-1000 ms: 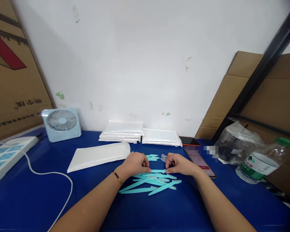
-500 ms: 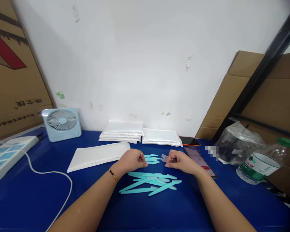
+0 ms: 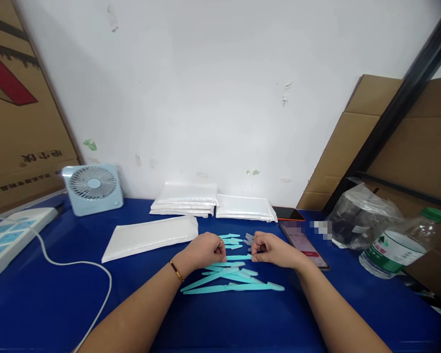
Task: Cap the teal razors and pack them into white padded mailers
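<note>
Head view: both hands are apart, but they share one razor. The left hand (image 3: 207,249) has its thumb and fingers pinched on one end of the razor (image 3: 238,257). The right hand (image 3: 271,249) is curled, with its fingertips pinched on the other end. The razor lies level from side to side, over the middle of the blue table (image 3: 264,321). It is long, thin and blue-green.

Between it and the near edge of the surface is a messy pile of razors (image 3: 231,270), crossing each other. They overlap, so I cannot count them. Some have pale tips pointing right. Toward the far edge, three more razors (image 3: 232,241) stick out past the left hand. Some small clear pieces (image 3: 249,239) sit just beside the right hand.

One white packet (image 3: 150,238) lies alone to the left. Two stacks of packets (image 3: 185,196) sit at the far edge. Two phones (image 3: 304,245) lie to the right, one bottle (image 3: 395,250) is near the right edge, and one fan (image 3: 93,189) stands by the far left corner.
</note>
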### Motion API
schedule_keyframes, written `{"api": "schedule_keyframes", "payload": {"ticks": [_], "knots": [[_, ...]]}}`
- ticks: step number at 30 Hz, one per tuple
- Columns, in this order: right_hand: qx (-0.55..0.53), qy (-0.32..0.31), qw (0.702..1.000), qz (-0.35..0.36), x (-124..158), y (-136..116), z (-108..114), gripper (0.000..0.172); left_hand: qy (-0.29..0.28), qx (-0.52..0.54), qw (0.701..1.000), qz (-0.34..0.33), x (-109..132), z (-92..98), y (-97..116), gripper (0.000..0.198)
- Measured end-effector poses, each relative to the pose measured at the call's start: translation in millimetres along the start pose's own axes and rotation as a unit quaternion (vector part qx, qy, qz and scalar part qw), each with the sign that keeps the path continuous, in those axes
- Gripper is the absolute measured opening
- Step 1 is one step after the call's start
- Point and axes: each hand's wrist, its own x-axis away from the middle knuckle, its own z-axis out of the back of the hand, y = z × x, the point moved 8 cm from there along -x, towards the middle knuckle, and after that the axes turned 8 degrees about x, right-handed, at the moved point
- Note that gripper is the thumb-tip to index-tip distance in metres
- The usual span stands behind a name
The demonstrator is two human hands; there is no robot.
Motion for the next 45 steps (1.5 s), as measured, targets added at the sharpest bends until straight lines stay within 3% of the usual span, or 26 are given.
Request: {"api": "schedule_keyframes", "payload": {"ticks": [6, 8, 13, 19, 23, 28, 31, 37, 40, 45], "knots": [[0.021, 0.096, 0.994, -0.052, -3, 22, 18, 0.016, 0.088, -0.054, 0.993, 0.055, 3, 31.1, -24, 0.012], [0.020, 0.106, 0.993, -0.053, -2, 19, 20, 0.018, 0.088, -0.047, 0.994, 0.054, 6, 35.1, -24, 0.018], [0.016, 0.042, 0.999, 0.015, -5, -18, -2, 0.020, -0.023, -0.023, 0.999, 0.031, 8, 13.8, -9, 0.021], [0.035, -0.007, 0.999, 0.027, -8, -32, -17, 0.020, -0.016, -0.030, 0.997, 0.062, 5, 3.9, -8, 0.012], [0.018, 0.004, 1.000, 0.017, -8, -21, -13, 0.018, -0.021, -0.037, 0.998, 0.047, 3, 2.6, -7, 0.010], [0.014, 0.085, 0.995, -0.049, -5, 15, 10, 0.017, 0.080, -0.103, 0.990, 0.045, 0, 23.5, -14, 0.008], [0.013, 0.119, 0.990, -0.070, -1, 22, 20, 0.019, 0.092, -0.077, 0.991, 0.052, 4, 30.3, -12, 0.015], [0.001, 0.074, 0.997, -0.006, -3, -12, 5, 0.020, -0.088, -0.011, 0.994, 0.060, 20, 3.5, 8, 0.027], [-0.001, 0.052, 0.999, 0.010, -5, -25, -3, 0.021, -0.084, -0.022, 0.994, 0.069, 21, 0.5, 11, 0.019], [-0.005, 0.028, 0.999, 0.039, -8, -42, -12, 0.025, -0.019, -0.033, 0.998, 0.060, 10, 5.0, 9, 0.016]]}}
